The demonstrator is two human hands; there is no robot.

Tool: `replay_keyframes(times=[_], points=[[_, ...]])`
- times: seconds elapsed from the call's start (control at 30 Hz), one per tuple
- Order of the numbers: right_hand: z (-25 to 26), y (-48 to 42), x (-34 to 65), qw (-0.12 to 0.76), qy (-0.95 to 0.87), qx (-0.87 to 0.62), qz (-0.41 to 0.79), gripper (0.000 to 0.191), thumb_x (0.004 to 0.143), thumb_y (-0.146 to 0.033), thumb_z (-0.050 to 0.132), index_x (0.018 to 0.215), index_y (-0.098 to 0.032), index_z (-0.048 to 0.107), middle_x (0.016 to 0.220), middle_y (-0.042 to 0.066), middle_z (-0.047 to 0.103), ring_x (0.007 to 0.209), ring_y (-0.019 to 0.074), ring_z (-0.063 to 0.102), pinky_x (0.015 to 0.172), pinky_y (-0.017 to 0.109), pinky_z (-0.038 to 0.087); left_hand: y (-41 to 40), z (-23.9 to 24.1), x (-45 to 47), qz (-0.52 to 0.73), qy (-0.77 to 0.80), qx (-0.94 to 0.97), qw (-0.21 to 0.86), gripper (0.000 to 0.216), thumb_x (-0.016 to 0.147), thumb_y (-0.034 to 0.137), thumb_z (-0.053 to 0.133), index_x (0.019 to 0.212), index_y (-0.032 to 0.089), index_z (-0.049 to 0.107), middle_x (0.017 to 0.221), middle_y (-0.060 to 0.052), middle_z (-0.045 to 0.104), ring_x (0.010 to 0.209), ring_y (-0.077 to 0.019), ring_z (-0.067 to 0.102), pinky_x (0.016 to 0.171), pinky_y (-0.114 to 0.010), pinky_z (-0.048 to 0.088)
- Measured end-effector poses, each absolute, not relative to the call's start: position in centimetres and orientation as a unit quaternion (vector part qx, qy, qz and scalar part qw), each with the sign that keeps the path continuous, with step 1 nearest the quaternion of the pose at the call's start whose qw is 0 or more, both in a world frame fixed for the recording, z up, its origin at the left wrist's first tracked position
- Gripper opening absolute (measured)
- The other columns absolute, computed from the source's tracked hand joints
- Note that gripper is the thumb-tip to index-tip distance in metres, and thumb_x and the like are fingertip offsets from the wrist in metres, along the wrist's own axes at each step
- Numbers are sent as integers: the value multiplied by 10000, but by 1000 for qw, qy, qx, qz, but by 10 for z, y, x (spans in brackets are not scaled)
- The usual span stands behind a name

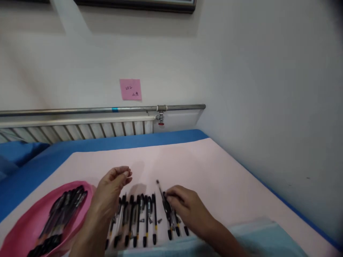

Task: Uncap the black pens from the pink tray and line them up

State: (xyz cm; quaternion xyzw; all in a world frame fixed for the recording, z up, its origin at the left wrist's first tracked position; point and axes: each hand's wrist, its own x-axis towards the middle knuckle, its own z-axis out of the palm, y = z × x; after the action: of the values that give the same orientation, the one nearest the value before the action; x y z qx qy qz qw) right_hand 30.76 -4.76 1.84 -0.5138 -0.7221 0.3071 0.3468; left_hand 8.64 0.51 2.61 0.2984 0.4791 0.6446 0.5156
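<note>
A row of black-capped clear pens (138,217) lies side by side on the pink sheet, with small dark clip-like pieces among them. My left hand (114,184) is raised over the row's left end, thumb and fingers drawn together; whatever may be between them is too small to make out. Over the right end, my right hand (184,203) pinches at a pen (166,207) that lies at a slant, its thin clear end pointing up and left. My right fingers hide part of the pens below. Beside my left forearm, a pink basin (25,219) holds a bundle of pens (63,214).
The pink sheet (187,160) covers a blue surface (128,142) that meets the wall on the right. Light-blue cloth (257,235) lies along the near edge. Behind are a radiator (107,129), a metal pipe (66,111) with a valve, and a pink note (130,89).
</note>
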Motion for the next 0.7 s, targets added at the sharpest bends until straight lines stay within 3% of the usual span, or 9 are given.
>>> replay_keyframes(times=[0.2,0.4,0.5,0.7], points=[[-12,-32,328,395,-689,-564,226,164,801,-205,441,787,-191,603,794,27,622,753,144,562,689,248,408,17,23,95,616,496,323,520,250,533,212,716,750,134,620,673,-8,629,638,-118,596,603,-234,487],[-22,-21,373,435,-597,-632,235,174,792,-251,432,762,-182,589,659,2,592,622,139,541,587,243,419,21,-14,103,559,552,320,529,247,543,237,691,757,142,613,666,2,629,594,-103,579,585,-221,474],[-18,-17,371,368,-669,-608,215,169,776,-189,440,778,-181,609,765,21,628,721,143,559,656,245,418,19,-23,100,539,580,322,519,235,557,245,672,766,155,614,677,5,635,602,-100,580,598,-217,470],[-8,-1,340,113,-839,-523,93,253,770,-106,445,958,-180,597,897,52,624,850,165,522,729,260,370,15,-20,102,495,615,355,500,194,552,261,641,716,159,622,609,-2,619,577,-123,568,570,-237,457]])
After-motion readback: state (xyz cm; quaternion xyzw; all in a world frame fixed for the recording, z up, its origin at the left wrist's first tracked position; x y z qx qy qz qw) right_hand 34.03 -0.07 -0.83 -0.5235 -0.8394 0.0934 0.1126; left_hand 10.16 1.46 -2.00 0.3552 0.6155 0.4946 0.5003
